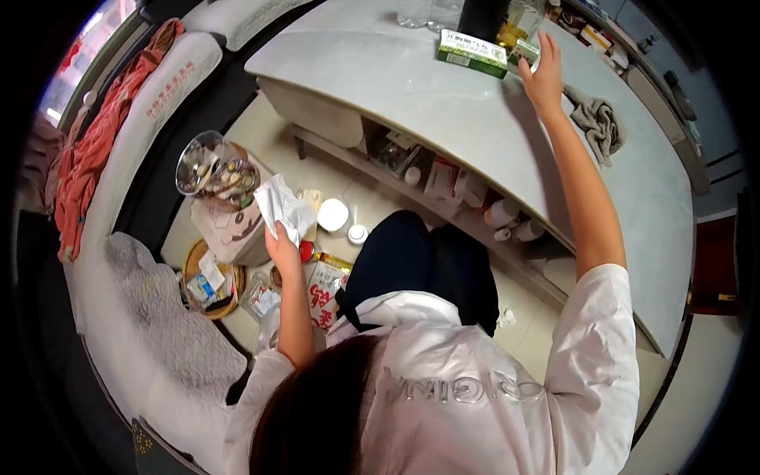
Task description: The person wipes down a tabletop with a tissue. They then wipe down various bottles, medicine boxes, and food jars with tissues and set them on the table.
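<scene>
My left hand [285, 252] is closed on a crumpled white tissue [283, 207], held up over the floor items beside a lidded bin-like box. My right hand [545, 79] reaches over the grey-white tabletop [356, 55] with its fingers stretched out. Its thumb lies close to a small green-and-white box [524, 54]; whether they touch I cannot tell. Left of that box lies a longer green-and-white carton [473, 54]. A grey cloth [595, 123] lies crumpled on the tabletop to the right of my forearm.
A clear container full of small things [218, 172] stands on a pale box [229, 229] with a cartoon face. Around it are a wicker basket [214, 281], white jars [333, 214] and a red-lettered packet [323, 289]. A shelf under the table holds bottles [503, 212]. A grey-covered sofa [170, 305] borders the left.
</scene>
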